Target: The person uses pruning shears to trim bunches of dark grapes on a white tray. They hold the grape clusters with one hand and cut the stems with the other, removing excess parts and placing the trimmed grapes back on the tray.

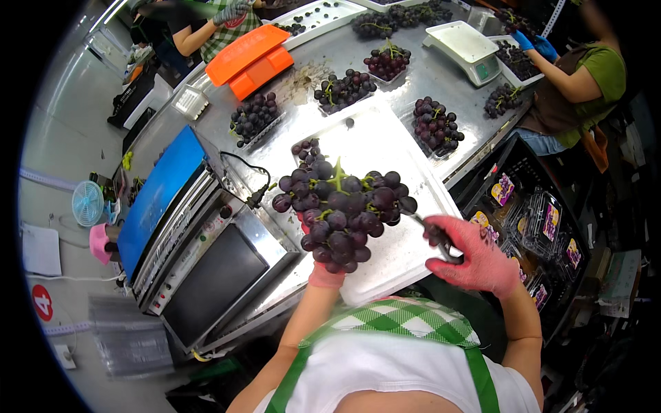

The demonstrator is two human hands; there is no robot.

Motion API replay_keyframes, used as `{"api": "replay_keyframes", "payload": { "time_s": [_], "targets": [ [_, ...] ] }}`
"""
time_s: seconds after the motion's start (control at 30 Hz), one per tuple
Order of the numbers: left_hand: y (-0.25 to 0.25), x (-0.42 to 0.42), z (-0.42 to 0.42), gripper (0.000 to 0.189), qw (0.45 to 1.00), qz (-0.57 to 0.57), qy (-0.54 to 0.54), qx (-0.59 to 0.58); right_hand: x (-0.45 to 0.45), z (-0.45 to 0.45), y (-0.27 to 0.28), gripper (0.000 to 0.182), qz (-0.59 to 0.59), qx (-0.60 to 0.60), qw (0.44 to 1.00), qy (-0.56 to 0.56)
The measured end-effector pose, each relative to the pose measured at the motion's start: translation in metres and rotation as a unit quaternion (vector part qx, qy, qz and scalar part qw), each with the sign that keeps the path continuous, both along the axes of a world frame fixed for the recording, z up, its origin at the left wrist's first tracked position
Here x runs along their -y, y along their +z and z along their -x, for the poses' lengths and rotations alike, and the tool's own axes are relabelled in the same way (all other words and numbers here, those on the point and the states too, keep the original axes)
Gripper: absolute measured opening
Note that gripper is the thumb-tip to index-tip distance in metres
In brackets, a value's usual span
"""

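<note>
A large bunch of dark grapes with green stems rests on my left hand, which wears a pink glove and is mostly hidden beneath the fruit. My right hand, gloved the same way, grips small dark-handled snips. Their blades point at the bunch's right side, and the grapes partly cover the tips. Below both hands lies a shallow white tray with a loose grape near its far end. Clear punnets of grapes stand beyond the tray, on the steel table.
On the left stands a wrapping machine with a blue cover. An orange scale and a white scale stand farther back. To the right, a black crate holds labelled clear packs. Co-workers stand across the table.
</note>
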State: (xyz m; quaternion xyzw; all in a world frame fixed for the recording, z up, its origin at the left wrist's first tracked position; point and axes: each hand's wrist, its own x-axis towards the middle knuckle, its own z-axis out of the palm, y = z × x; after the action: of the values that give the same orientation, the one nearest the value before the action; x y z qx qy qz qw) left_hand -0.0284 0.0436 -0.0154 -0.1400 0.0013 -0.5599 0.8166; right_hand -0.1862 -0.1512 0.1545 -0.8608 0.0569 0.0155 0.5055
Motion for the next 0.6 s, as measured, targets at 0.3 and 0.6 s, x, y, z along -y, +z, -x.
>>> {"api": "replay_keyframes", "payload": {
  "time_s": [0.3,0.6],
  "targets": [
    [-0.053,-0.022,-0.018,0.054,0.893,-0.278,0.246,0.254,-0.008,-0.005,-0.001,0.037,0.285,-0.009,0.958,-0.02],
    [-0.051,-0.028,-0.021,0.053,0.883,-0.29,0.248,0.273,-0.017,-0.013,-0.004,0.039,-0.238,-0.266,0.934,0.027]
  ]
}}
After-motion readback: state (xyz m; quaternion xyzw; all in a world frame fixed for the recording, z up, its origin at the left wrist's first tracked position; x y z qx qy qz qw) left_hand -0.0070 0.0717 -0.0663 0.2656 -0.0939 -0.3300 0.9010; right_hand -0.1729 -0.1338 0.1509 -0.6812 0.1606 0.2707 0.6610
